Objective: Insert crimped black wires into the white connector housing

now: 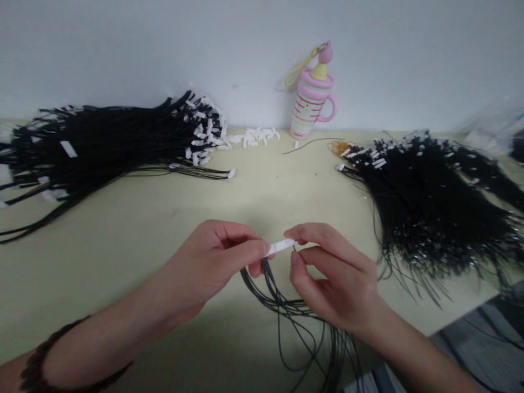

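Note:
A narrow white connector [280, 247] is held up between both hands over the table. Thumb and fingers of my left hand [223, 251] pinch its left end. My right hand [333, 273] is at its other end, with the index fingertip touching the connector. Between the right thumb and fingers a thin black wire [294, 249] meets the connector's lower edge. From under the connector a loose bundle of black wires [282, 303] hangs down, curving right and over the table's front edge.
A big pile of black cables with white connectors [102, 136] lies at left. Loose white connectors [256, 136] sit along the wall beside a pink striped cup [309, 106]. More black wire bundles [429, 202] spread at right, near an orange coil [340, 147] and a plastic bag [491, 131].

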Demonstrator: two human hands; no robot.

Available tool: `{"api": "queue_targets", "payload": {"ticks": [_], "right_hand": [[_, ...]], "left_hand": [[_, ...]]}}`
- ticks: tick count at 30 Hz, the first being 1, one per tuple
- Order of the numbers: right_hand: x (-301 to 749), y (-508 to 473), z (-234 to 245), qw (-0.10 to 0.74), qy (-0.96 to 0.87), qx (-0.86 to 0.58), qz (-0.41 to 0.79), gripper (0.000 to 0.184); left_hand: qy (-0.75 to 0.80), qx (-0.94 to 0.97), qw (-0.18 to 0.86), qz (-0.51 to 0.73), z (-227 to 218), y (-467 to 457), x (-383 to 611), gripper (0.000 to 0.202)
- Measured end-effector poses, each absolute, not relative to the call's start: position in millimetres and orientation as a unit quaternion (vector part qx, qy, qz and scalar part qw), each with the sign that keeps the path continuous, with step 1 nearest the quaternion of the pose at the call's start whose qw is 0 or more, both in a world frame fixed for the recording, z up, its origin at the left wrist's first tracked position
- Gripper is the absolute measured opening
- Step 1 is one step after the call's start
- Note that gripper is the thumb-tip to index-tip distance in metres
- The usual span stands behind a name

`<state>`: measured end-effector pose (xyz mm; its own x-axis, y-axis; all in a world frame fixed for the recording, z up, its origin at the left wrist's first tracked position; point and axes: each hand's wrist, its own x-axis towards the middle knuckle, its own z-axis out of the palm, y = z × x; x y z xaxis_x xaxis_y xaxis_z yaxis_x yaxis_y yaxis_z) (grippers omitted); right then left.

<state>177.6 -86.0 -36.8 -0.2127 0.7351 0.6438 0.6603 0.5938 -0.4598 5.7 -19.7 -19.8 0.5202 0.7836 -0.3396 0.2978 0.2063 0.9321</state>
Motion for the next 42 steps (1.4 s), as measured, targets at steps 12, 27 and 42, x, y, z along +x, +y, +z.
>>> {"api": "queue_targets", "payload": {"ticks": [12, 27, 42], "right_hand": [[176, -66, -26, 0.405, -0.813, -0.417, 0.038, 0.01], [131, 14, -9, 0.481, -0.826, -0.288, -0.053, 0.014], [183, 35, 5, 0.19, -0.854, -0.262, 0.407, 0.02]], "left_hand": [[0.483, 0.573, 0.609, 0.26, -22, -14, -1, 0.024], [0.496, 0.605, 0.452, 0.429, 14, 20, -42, 0.026], [0.422, 0.518, 0.528, 0.524, 31, 24, -53, 0.02]]}}
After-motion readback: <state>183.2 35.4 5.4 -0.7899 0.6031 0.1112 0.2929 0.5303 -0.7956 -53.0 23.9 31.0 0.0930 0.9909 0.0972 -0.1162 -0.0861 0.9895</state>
